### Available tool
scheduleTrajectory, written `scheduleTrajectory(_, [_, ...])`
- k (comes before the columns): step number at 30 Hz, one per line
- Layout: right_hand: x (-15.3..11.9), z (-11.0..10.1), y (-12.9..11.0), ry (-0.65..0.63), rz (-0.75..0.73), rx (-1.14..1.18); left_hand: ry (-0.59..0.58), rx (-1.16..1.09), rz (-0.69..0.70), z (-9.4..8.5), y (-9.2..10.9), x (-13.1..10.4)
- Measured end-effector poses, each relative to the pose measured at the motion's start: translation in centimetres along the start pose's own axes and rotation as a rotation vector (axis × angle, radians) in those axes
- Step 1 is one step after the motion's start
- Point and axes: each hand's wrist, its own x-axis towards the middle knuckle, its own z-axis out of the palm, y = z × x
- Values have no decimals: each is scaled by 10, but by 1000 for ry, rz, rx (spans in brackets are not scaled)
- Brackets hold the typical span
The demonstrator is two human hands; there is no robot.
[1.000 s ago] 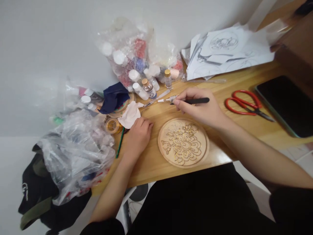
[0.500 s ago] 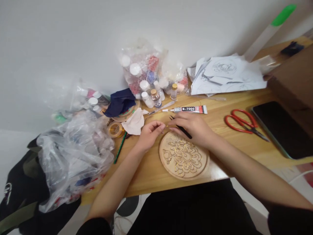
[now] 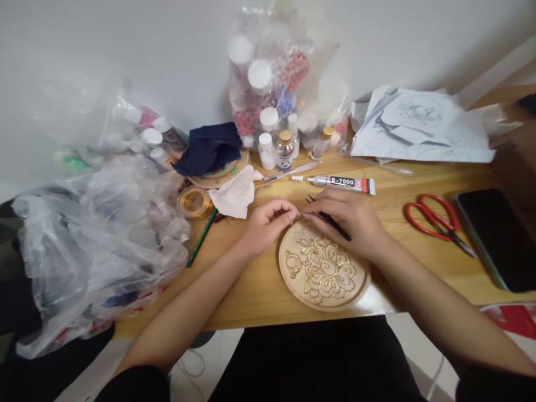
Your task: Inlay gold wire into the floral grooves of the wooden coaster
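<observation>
Tweezers (image 3: 338, 226) sit gripped in the right hand (image 3: 355, 219) near centre, tips toward upper left, long axis slanting to lower right. The left hand (image 3: 267, 228) pinches thumb and forefinger together; anything between is too small to tell. The right hand hides part of the wooden disc (image 3: 324, 268), lower centre. Beyond lies a glue tube (image 3: 343, 183), nozzle left; scissors (image 3: 439, 220), at right, point lower right.

Craft workspace with pliers (image 3: 439, 223), glue (image 3: 344, 183)
</observation>
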Motion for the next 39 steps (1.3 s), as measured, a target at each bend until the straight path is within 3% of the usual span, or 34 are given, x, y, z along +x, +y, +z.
scheduleTrajectory(7, [2, 1, 0, 3, -1, -30, 50, 101, 160, 6, 0, -5])
scheduleTrajectory(22, [2, 0, -2, -77, 47, -29, 97, 160, 195, 8, -6, -7])
scheduleTrajectory(26, [2, -6, -3, -4, 79, -10, 111, 144, 200, 7, -5, -7])
scheduleTrajectory(30, [-5, -15, -7, 115, 232, 130, 119, 154, 201, 7, -5, -7])
scheduleTrajectory(33, [-10, -21, -12, 89, 366, 318, 119, 163, 206, 8, -5, -7])
scheduleTrajectory(39, [-7, -23, -14, 12, 199, 251, 119, 164, 223, 8, -7, -6])
